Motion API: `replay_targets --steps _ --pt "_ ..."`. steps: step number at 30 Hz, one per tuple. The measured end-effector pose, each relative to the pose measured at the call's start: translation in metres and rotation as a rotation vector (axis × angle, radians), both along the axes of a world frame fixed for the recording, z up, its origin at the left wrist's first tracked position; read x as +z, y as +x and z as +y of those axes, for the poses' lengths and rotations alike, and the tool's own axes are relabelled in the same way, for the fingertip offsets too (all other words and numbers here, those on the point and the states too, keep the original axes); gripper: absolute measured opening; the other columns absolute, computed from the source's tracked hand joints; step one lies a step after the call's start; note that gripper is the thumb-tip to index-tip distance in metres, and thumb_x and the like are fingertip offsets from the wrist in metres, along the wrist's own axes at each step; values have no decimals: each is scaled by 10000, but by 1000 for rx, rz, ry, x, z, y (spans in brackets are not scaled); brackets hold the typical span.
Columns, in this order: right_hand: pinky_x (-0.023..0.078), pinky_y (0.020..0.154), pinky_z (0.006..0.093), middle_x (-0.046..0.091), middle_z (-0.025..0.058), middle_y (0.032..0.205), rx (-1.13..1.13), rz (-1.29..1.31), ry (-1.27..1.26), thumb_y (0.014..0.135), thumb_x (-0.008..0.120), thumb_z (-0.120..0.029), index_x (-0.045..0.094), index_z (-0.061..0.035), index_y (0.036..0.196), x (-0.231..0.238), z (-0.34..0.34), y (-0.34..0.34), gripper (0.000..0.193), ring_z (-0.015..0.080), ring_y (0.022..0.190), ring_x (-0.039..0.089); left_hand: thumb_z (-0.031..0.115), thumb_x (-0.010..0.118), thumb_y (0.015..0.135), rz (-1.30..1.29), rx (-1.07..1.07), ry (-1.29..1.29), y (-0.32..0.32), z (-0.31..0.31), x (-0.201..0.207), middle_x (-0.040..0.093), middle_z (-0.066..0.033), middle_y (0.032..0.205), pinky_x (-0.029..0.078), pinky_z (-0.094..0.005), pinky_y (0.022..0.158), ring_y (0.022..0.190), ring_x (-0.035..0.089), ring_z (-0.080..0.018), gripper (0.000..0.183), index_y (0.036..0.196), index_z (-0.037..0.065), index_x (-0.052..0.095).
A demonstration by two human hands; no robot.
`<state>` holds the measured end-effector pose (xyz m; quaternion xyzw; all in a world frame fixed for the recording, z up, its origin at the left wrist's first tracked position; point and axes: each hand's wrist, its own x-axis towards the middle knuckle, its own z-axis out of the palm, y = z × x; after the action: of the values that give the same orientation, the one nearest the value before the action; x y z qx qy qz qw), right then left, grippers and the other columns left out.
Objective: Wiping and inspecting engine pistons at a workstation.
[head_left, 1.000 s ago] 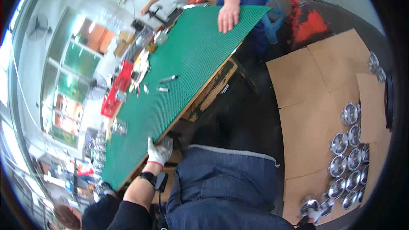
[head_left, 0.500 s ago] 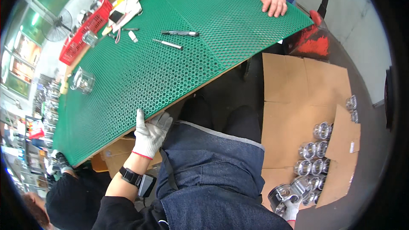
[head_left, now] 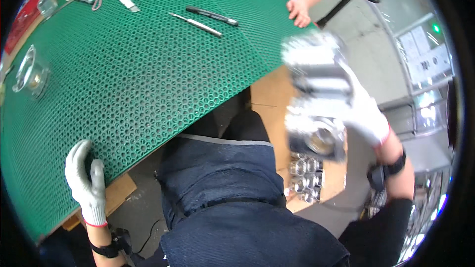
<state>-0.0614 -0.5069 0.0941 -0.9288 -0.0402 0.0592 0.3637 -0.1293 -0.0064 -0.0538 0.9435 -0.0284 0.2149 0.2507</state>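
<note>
Up over the right side of the table, my right hand [head_left: 366, 111] in a white knit glove grips a shiny silver metal part [head_left: 321, 89]. The part has a broad rounded end at the top, a narrower middle and a round opening in its lower end; motion smears its details. My gloved left hand [head_left: 86, 183] rests at the near left edge of the green honeycomb-patterned mat [head_left: 128, 84], thumb and fingers apart and nothing held. Below the metal part, several similar shiny round metal pieces [head_left: 307, 168] stand in rows on cardboard.
A black pen [head_left: 213, 16] and a thin silver tool [head_left: 196, 24] lie on the mat, with a clear cup-like vessel [head_left: 32, 76] at left. A red crate [head_left: 29, 17] edges the far left. Opposite, another person's hand [head_left: 299, 14] is by the table corner. Cardboard [head_left: 269, 99] lies below.
My right hand has lifted the metal part from the cardboard at lower right to above the table's right edge. My left hand has shifted left along the edge, and the view has turned.
</note>
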Motion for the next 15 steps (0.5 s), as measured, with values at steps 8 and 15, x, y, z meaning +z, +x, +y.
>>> replay_targets --steps 8,15 --pt "540 711 401 663 167 909 746 -213 -582 577 684 -137 480 -158 1291 9 253 158 742 322 811 670 65 652 723 32 -43 74 12 -20 11 624 -119 1107 431 -413 935 1026 571 -323 371 1093 60 622" --pt "538 780 387 677 127 1046 1141 -371 -589 607 704 -285 486 -199 1341 -29 310 210 771 301 887 663 105 665 721 87 -17 82 11 -19 9 624 -93 1127 428 -416 943 1049 564 -320 386 1105 83 628"
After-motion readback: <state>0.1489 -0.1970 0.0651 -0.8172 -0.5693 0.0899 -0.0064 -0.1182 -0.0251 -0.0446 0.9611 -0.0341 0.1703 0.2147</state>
